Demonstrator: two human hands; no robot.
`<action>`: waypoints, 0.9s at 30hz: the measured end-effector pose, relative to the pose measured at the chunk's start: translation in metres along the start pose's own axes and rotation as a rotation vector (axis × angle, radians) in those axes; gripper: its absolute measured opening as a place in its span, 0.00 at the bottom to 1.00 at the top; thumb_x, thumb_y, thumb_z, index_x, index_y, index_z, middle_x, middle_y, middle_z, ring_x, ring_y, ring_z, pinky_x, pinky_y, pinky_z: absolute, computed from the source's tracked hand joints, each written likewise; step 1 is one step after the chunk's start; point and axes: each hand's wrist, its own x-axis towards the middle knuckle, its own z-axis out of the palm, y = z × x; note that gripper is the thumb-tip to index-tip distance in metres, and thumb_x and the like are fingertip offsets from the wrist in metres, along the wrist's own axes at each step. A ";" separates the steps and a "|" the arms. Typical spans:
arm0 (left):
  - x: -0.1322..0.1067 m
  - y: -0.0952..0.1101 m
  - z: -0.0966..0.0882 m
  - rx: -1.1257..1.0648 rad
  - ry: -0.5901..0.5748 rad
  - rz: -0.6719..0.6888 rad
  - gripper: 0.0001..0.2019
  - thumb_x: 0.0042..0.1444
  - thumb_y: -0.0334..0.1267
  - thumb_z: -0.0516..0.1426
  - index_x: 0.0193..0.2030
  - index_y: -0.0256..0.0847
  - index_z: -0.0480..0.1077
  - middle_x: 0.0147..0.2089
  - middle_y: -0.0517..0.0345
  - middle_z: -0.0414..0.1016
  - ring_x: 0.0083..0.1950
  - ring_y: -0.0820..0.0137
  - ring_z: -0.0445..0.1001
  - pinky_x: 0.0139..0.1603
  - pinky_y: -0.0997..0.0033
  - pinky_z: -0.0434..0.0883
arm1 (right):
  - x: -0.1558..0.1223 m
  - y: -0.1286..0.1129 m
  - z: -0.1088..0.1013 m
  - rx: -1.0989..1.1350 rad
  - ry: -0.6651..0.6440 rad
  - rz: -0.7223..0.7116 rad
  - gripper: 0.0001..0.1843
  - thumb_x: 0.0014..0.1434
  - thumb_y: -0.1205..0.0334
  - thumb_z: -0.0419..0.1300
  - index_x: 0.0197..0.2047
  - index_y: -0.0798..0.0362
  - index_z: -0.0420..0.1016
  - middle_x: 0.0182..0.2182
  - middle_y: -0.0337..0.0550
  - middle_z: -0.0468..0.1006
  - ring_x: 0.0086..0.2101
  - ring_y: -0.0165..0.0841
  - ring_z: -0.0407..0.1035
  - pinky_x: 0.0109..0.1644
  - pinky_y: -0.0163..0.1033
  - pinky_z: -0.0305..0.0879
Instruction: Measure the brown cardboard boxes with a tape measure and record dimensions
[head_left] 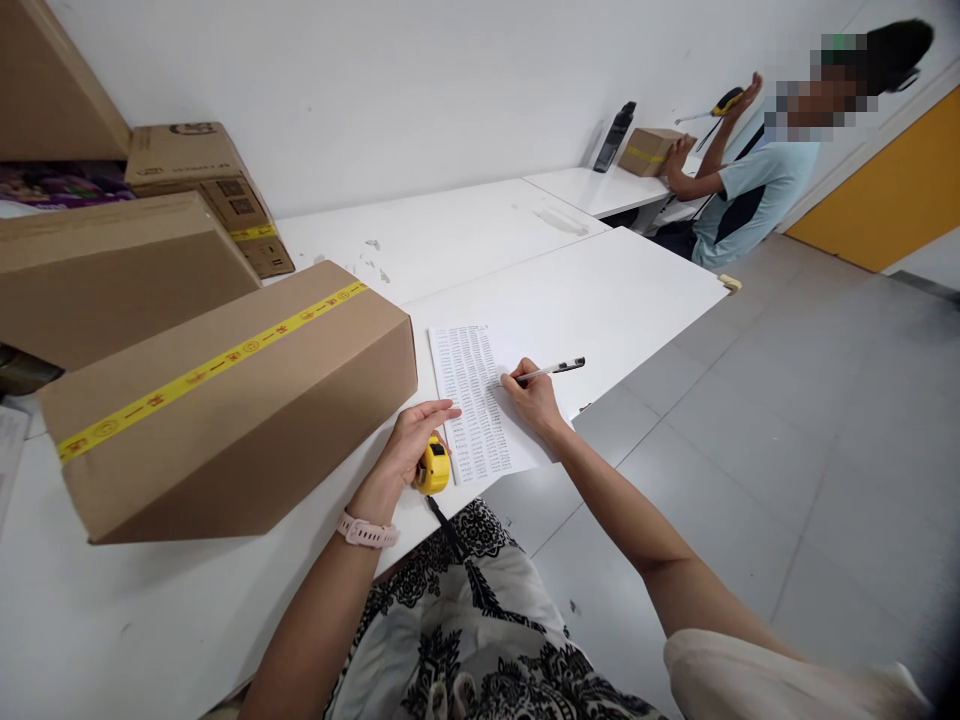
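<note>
My right hand [534, 396] is closed around a black-and-white pen [555, 369], its tip end down at a printed sheet. That white paper [480, 430] carries columns of small text and lies at the table's front edge. My left hand [411, 440] rests with fingers stretched out, fingertips on the paper's left margin. Against its palm and thumb sits a yellow tape measure [433, 467] with a black strap hanging from it; whether the hand grips it is hard to see. Left of that hand stands a large cardboard box [247, 400] sealed with yellow printed tape.
More cardboard boxes [202, 175] are stacked at the back left. The white table [510, 225] runs along the wall. At the far right a person [772, 180] sits handling a small box [646, 152] and a tape measure [726, 101], near a dark bottle [615, 137].
</note>
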 end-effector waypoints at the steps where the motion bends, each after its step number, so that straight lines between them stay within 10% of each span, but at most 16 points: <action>1: 0.000 0.000 0.000 0.007 0.000 0.000 0.22 0.53 0.37 0.66 0.55 0.34 0.75 0.19 0.63 0.69 0.19 0.75 0.64 0.22 0.73 0.58 | 0.000 0.000 0.000 -0.001 -0.002 0.000 0.14 0.54 0.61 0.58 0.23 0.49 0.56 0.21 0.30 0.55 0.24 0.28 0.51 0.31 0.38 0.47; 27: -0.001 -0.001 0.001 0.011 0.006 0.001 0.22 0.53 0.37 0.66 0.55 0.34 0.75 0.19 0.63 0.68 0.19 0.74 0.64 0.22 0.72 0.57 | 0.001 0.002 -0.001 0.003 0.009 0.018 0.14 0.53 0.61 0.58 0.23 0.49 0.55 0.20 0.30 0.54 0.24 0.27 0.49 0.30 0.37 0.46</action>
